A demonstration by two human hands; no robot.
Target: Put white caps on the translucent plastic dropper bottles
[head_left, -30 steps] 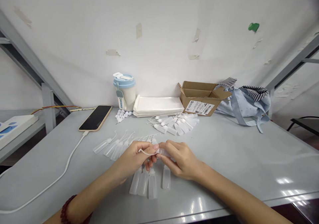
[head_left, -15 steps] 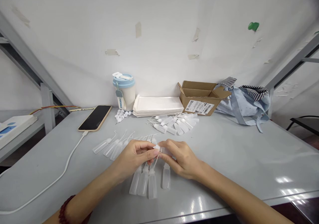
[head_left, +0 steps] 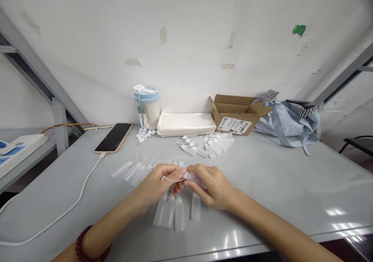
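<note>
Both my hands meet over the middle of the grey table point(head_left: 276, 184). My right hand point(head_left: 214, 186) grips the body of a small translucent squeeze bottle point(head_left: 192, 177). My left hand point(head_left: 159, 184) pinches that bottle's cap end, and the thin white strap point(head_left: 169, 179) sticks out to the left over my fingers. Just below my hands lie several finished small bottles point(head_left: 176, 213) side by side. A row of similar bottles point(head_left: 134, 170) fans out to the left. Another heap of bottles point(head_left: 206, 145) lies farther back.
A phone point(head_left: 113, 137) on a white cable point(head_left: 72, 203) lies at the left. By the wall stand a blue-lidded cup point(head_left: 147, 106), loose white caps point(head_left: 144, 134), stacked white trays point(head_left: 186, 124), an open cardboard box point(head_left: 236, 116) and a blue bag point(head_left: 291, 120).
My hands stay together on the same bottle; the left fingers turned at the cap, and its strap swung down and back out to the left. The view shifted slightly.
</note>
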